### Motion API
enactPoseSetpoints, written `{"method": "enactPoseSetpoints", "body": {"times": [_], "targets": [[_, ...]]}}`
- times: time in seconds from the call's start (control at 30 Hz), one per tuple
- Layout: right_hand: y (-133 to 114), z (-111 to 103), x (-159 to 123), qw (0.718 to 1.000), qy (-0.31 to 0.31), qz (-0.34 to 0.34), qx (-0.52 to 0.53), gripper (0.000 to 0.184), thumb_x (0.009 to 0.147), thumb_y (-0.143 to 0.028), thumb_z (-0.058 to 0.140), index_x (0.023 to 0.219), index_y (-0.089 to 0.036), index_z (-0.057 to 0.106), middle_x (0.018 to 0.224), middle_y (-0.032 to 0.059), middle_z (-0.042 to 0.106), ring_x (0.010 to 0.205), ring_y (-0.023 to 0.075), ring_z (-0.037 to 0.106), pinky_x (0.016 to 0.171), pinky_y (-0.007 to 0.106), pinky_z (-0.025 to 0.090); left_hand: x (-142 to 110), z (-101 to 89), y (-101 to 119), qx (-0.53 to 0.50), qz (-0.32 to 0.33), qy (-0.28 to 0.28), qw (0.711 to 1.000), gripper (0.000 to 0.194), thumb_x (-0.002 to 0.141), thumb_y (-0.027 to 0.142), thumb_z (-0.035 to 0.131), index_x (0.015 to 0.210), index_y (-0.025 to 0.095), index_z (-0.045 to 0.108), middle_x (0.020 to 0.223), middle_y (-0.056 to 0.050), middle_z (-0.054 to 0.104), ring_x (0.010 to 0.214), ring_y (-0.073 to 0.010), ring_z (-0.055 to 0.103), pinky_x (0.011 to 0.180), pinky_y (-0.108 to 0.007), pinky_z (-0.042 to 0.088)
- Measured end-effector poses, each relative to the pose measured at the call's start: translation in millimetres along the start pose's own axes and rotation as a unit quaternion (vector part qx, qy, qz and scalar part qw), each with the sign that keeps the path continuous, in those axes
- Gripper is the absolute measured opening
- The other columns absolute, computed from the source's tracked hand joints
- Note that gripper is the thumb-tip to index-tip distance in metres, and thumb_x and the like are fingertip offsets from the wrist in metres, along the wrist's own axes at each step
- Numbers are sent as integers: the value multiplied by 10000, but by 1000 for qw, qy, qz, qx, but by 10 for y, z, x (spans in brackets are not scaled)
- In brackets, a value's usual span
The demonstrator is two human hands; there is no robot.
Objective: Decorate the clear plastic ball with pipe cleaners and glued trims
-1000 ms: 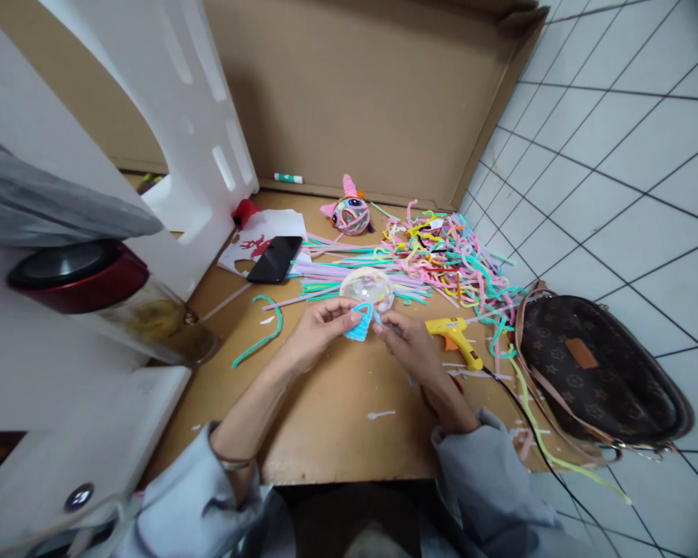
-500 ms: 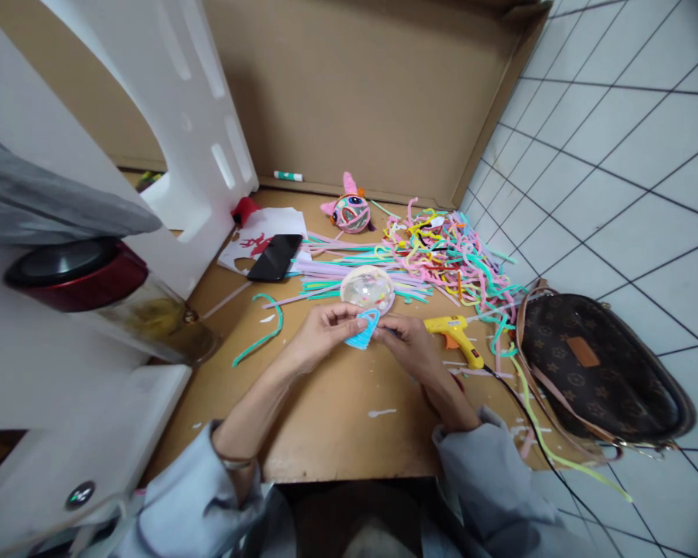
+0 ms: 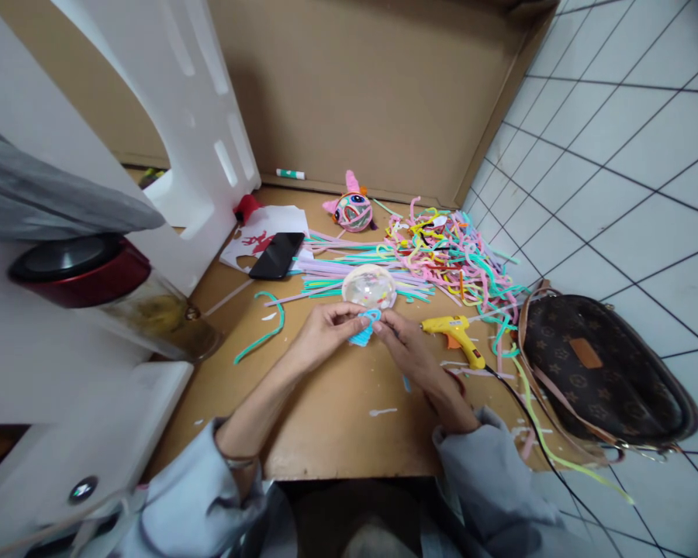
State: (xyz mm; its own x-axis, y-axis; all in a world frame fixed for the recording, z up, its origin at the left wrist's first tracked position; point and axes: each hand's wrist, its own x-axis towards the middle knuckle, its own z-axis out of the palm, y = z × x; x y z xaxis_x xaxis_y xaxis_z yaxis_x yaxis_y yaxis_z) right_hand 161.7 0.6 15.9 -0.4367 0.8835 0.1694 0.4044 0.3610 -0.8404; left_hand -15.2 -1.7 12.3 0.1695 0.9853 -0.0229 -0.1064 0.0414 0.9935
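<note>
Between both hands, the blue pipe-cleaner piece [image 3: 364, 328] forms a small loop.

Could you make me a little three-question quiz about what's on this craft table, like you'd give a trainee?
1. True or false: both hands pinch the small blue pipe-cleaner piece.
2. Which lies closest to the right hand? A) the black phone B) the yellow glue gun C) the green marker
3. Fill in: just beyond the fingers sits a clear ____ with coloured bits inside.

Key
1. True: the left hand and the right hand meet on it.
2. B: the glue gun lies just to the right of that hand.
3. Ball: the clear ball rests on the cardboard surface, in front of the pile of pipe cleaners.
</note>
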Motion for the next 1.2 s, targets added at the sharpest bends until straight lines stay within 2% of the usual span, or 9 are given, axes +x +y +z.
{"method": "enactPoseSetpoints", "body": {"times": [0.17,0.43,0.6,0.93,1.07,1.2], "targets": [[-6,17,8,1000,16,-3,-5,245,921,-351,418,711,-226,412,670,-28,467,674,145,447,635,270,347,-14,28,-2,-7,-4,-1,1000,509,621,549,812,901,126,785,675,-31,662,559,-101,515,492,-210,427],[-3,10,-15,1000,-11,-19,-15,183,947,-322,363,805,-231,434,753,-1,504,786,183,510,739,311,408,-6,17,-35,22,13,10,1000,530,636,549,804,941,116,786,686,-38,673,530,-90,499,494,-217,425],[30,6,-13,1000,-12,-17,-11,162,941,-301,413,826,-224,497,754,3,543,786,183,519,750,305,429,-10,49,5,20,4,25,999,532,592,562,820,863,107,763,634,-17,646,516,-89,501,488,-211,418],[34,8,-1,1000,3,-8,-3,194,929,-337,447,807,-218,541,690,-16,523,709,158,484,658,265,404,-37,110,6,46,6,61,997,400,642,491,803,796,125,761,579,-1,625,505,-93,487,500,-219,389],[33,24,0,1000,14,7,15,182,893,-330,464,774,-211,533,638,-34,478,623,135,447,588,253,356,-29,81,15,55,45,86,994,333,652,462,792,734,140,765,635,-12,663,551,-102,510,534,-223,398],[34,43,-9,998,45,30,32,203,868,-363,492,749,-205,536,594,-42,467,554,120,426,543,248,329,-13,44,39,69,67,95,991,313,683,448,758,723,138,767,604,-9,637,546,-103,488,528,-225,372]]}}
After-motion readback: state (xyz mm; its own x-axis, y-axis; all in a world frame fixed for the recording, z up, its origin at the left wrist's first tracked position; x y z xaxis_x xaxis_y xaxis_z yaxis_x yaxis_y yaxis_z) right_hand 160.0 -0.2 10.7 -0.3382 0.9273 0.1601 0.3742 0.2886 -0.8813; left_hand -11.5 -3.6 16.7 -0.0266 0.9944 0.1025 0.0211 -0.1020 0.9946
